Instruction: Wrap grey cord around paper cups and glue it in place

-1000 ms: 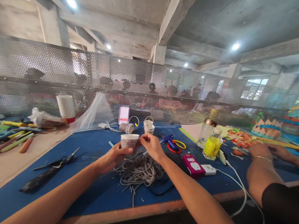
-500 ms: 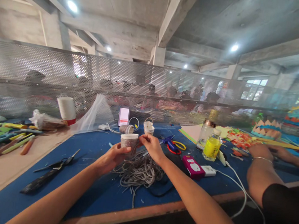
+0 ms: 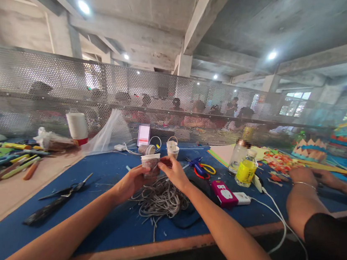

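Note:
A white paper cup (image 3: 150, 159) is in my left hand (image 3: 131, 181), its fingers closed around the lower left side and the thumb on the front. Grey cord is wound around the cup's wall below the rim. My right hand (image 3: 173, 172) is pinched at the cup's right side, apparently on the strand of cord; its fingertips partly hide it. Under both hands lies a loose tangle of grey cord (image 3: 164, 202) on the blue tabletop (image 3: 110, 232). Behind them stands another small cup with a handle (image 3: 173, 149).
Black-handled scissors (image 3: 64, 194) lie at left, near a cup stack (image 3: 77, 126) and assorted tools. At right are a blue glue gun (image 3: 195, 163), a magenta box (image 3: 224, 194), a yellow bottle (image 3: 246, 170), white cables and a co-worker's arm (image 3: 302, 196). A perforated metal screen (image 3: 109, 84) stands behind.
The cup has tilted and turned a little in my left hand. My right hand has shifted slightly left, and its fingertips now rest against the cup's side.

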Available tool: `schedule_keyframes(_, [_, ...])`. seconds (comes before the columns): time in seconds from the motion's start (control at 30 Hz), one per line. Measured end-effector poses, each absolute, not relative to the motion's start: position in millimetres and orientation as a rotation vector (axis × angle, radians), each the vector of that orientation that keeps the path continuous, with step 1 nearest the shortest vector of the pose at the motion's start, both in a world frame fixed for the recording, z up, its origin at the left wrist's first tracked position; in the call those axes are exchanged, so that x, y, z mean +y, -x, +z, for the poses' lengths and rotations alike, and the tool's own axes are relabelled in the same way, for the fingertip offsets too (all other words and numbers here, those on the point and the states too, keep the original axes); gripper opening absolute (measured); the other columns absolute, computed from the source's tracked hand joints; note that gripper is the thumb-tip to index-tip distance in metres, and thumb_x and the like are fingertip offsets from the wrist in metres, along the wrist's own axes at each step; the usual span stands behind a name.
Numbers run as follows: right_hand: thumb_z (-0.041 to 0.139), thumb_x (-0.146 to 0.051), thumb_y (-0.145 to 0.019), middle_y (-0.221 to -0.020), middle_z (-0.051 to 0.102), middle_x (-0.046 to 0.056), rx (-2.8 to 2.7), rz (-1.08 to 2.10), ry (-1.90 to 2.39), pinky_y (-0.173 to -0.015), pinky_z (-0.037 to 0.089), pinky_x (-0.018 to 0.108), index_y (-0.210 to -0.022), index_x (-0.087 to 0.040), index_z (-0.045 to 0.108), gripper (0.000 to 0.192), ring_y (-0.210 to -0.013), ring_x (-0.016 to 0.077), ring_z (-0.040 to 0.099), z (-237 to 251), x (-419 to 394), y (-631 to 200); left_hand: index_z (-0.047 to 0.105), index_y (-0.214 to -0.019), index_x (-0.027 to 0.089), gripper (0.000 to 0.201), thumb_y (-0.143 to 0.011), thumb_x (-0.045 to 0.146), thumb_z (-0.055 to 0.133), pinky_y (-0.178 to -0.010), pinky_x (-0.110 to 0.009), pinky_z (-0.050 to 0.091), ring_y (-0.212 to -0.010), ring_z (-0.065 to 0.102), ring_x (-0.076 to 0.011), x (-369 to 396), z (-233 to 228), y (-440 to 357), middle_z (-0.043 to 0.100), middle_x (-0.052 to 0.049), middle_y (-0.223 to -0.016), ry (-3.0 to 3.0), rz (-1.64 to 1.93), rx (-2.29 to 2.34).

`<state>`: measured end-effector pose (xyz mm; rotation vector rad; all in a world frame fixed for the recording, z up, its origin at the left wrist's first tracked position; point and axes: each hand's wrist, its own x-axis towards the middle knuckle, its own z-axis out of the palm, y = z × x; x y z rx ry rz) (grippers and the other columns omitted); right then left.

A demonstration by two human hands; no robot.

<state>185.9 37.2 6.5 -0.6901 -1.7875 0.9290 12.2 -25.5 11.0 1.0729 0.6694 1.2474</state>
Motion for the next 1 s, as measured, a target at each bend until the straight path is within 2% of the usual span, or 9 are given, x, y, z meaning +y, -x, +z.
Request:
schedule_keyframes(0.3, [0.061, -0.047, -0.08, -0.092, 0.065, 0.003, -1.836, 0.848, 0.688, -0.079, 0.048, 0.027, -0.1, -0.019, 0.054, 0.036, -0.085, 0.0144, 0.062, 6, 29, -182, 0.064, -0.113, 0.017, 0.038, -0.08, 0.035, 0.064, -0.082, -0.031, 0.049, -0.103, 0.06, -0.024, -27, 10, -12, 0.068, -0.01, -0.112, -1.099, 1.26, 0.754])
schedule_keyframes(0.53, [0.063, -0.048, -0.078, -0.088, 0.064, 0.002, -1.834, 0.796, 0.702, -0.077, 0.047, 0.027, -0.099, -0.019, 0.053, 0.037, -0.081, 0.014, 0.061, 8, 26, -184, 0.063, -0.114, 0.019, 0.037, -0.081, 0.035, 0.063, -0.082, -0.032, 0.048, -0.094, 0.062, -0.0205, -28, 11, -13, 0.068, -0.007, -0.108, -1.062, 1.24, 0.718])
schedule_keyframes(0.8, [0.063, -0.049, -0.077, -0.086, 0.063, 0.002, -1.855, 0.765, 0.713, -0.077, 0.048, 0.029, -0.098, -0.019, 0.053, 0.037, -0.08, 0.0147, 0.061, 8, 26, -182, 0.065, -0.109, 0.018, 0.037, -0.08, 0.041, 0.063, -0.084, -0.035, 0.046, -0.103, 0.059, -0.0252, -30, 12, -13, 0.068, -0.01, -0.11, -1.123, 1.204, 0.754])
schedule_keyframes(1.0, [0.062, -0.049, -0.079, -0.086, 0.063, 0.002, -1.856, 0.762, 0.688, -0.076, 0.049, 0.029, -0.096, -0.02, 0.052, 0.035, -0.08, 0.0152, 0.061, 6, 27, -181, 0.065, -0.109, 0.017, 0.037, -0.081, 0.04, 0.063, -0.082, -0.033, 0.045, -0.102, 0.059, -0.0248, -31, 12, -13, 0.067, -0.011, -0.111, -1.161, 1.207, 0.764])
